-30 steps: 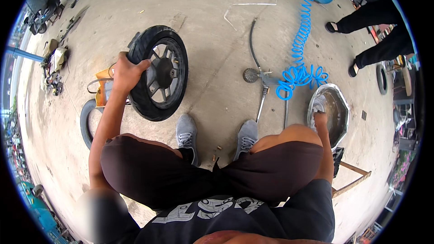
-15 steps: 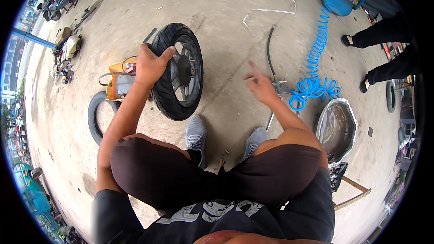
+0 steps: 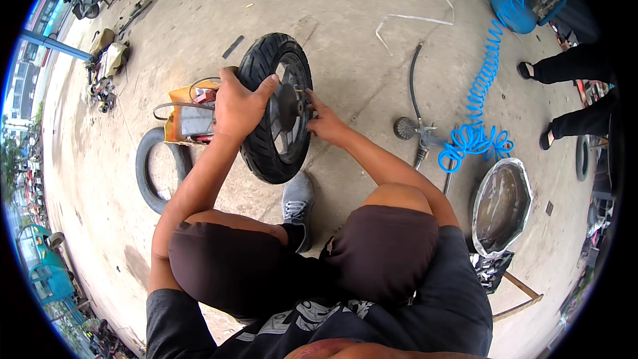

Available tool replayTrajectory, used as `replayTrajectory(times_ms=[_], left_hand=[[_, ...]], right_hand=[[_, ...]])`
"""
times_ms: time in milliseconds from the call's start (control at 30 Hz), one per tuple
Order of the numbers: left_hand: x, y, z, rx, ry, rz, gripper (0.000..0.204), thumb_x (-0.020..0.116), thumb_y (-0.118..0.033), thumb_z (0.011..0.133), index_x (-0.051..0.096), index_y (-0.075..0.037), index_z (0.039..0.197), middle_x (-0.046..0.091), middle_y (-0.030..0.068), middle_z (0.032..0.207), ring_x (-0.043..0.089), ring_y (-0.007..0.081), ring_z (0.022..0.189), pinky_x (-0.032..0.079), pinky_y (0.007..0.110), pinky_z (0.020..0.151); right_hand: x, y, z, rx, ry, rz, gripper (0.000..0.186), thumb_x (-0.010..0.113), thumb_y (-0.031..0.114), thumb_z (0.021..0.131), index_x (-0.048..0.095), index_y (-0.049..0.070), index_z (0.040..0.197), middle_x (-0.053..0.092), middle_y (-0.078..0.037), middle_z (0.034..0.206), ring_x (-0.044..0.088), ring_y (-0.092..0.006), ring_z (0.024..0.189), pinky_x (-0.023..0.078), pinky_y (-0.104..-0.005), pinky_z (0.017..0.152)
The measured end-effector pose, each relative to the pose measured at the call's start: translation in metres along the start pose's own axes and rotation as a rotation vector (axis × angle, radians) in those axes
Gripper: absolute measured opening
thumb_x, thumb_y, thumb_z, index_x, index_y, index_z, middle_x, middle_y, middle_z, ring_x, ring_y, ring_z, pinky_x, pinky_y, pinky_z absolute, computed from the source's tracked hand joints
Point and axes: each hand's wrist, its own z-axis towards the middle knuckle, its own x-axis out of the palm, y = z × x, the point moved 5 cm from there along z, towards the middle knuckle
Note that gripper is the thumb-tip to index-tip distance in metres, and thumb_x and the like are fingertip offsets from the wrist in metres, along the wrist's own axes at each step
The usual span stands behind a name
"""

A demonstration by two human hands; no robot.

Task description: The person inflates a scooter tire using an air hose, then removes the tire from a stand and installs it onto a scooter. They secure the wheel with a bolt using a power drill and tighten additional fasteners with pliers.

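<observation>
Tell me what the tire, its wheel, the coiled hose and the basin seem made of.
Tire: matte black rubber, judging by the grooved tread. Wheel: probably dark-finished metal, from its rigid spokes. Coiled hose: likely smooth plastic; its bright blue loops look springy. Basin: perhaps metal, its pale rim looking silvery.

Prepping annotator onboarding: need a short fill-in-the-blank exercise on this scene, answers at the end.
1. The ____ grip clasps the wheel by its tread.
2. The coiled hose is coloured ____.
3. The silvery basin sits on the floor to the person's ____.
4. The shoe just below the wheel is coloured ____.

Missing words: left; blue; right; grey.
</observation>
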Motion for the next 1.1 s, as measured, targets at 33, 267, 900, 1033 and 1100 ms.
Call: replayTrajectory(times_ms=[33, 267, 900, 1033, 1100], left_hand=[[0.000, 0.000, -0.001, -0.002, -0.001, -0.005, 0.081, 0.078, -0.049, 0.078, 0.047, 0.014, 0.116, 0.064, 0.0345, 0.103, 0.065, 0.0457, 0.100, 0.051, 0.046, 0.088], [0.000, -0.002, -0.004, 0.039, -0.023, -0.012, 0.079, 0.078, -0.048, 0.078, 0.047, 0.015, 0.115, 0.063, 0.0356, 0.103, 0.065, 0.0460, 0.100, 0.051, 0.046, 0.087], [0.001, -0.004, -0.005, -0.019, 0.025, 0.007, 0.080, 0.080, -0.044, 0.079, 0.048, 0.015, 0.122, 0.064, 0.0338, 0.107, 0.065, 0.0403, 0.104, 0.050, 0.040, 0.091], [0.001, -0.003, -0.006, -0.016, 0.021, 0.006, 0.079, 0.080, -0.044, 0.079, 0.048, 0.015, 0.121, 0.064, 0.0335, 0.107, 0.065, 0.0399, 0.104, 0.051, 0.040, 0.090], [0.001, -0.004, -0.006, -0.015, 0.022, 0.005, 0.079, 0.080, -0.044, 0.079, 0.048, 0.015, 0.121, 0.064, 0.0336, 0.107, 0.065, 0.0398, 0.104, 0.051, 0.040, 0.091]], right_hand=[[0.000, 0.001, 0.000, 0.011, 0.004, 0.015, 0.099, 0.058, -0.005, 0.075, 0.011, 0.015, 0.160, 0.051, -0.021, 0.134, 0.059, -0.0179, 0.071, 0.050, -0.0319, 0.062], [0.006, 0.006, 0.004, 0.048, -0.008, 0.051, 0.098, 0.055, -0.007, 0.073, 0.014, 0.014, 0.160, 0.052, -0.019, 0.131, 0.058, -0.0174, 0.069, 0.049, -0.0307, 0.059], [0.012, 0.005, 0.005, 0.109, -0.044, 0.152, 0.098, 0.054, -0.009, 0.072, 0.017, 0.014, 0.160, 0.059, -0.015, 0.124, 0.062, -0.0196, 0.076, 0.050, -0.0322, 0.061], [0.011, 0.012, 0.003, 0.098, -0.028, 0.189, 0.098, 0.053, -0.010, 0.072, 0.017, 0.014, 0.160, 0.058, -0.016, 0.126, 0.061, -0.0182, 0.075, 0.049, -0.0313, 0.060], [0.007, 0.011, 0.004, 0.066, -0.062, 0.209, 0.098, 0.053, -0.010, 0.072, 0.017, 0.013, 0.160, 0.058, -0.019, 0.128, 0.060, -0.0181, 0.074, 0.049, -0.0314, 0.060]])
